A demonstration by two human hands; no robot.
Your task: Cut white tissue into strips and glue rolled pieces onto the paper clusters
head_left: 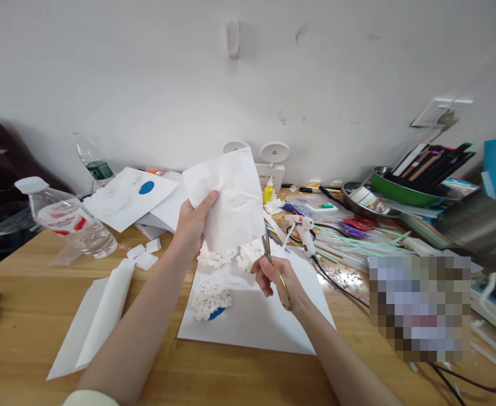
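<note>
My left hand (pixel 193 223) is closed on a white sheet of tissue paper (pixel 231 197), which it holds up above the table. My right hand (pixel 275 276) grips gold-handled scissors (pixel 275 268), whose blades point up at the tissue's lower right edge. Below both hands a white sheet of paper (pixel 256 316) lies on the wooden table (pixel 28 304). Clumps of crumpled white tissue (pixel 209 296) sit on that sheet, one over a blue patch.
A plastic water bottle (pixel 68 220) lies at the left, by a paper with a blue spot (pixel 127 194). Folded white paper (pixel 98 318) lies at the front left. A glue gun (pixel 306 234), straws, cables and a green bowl (pixel 404 189) of pens crowd the right.
</note>
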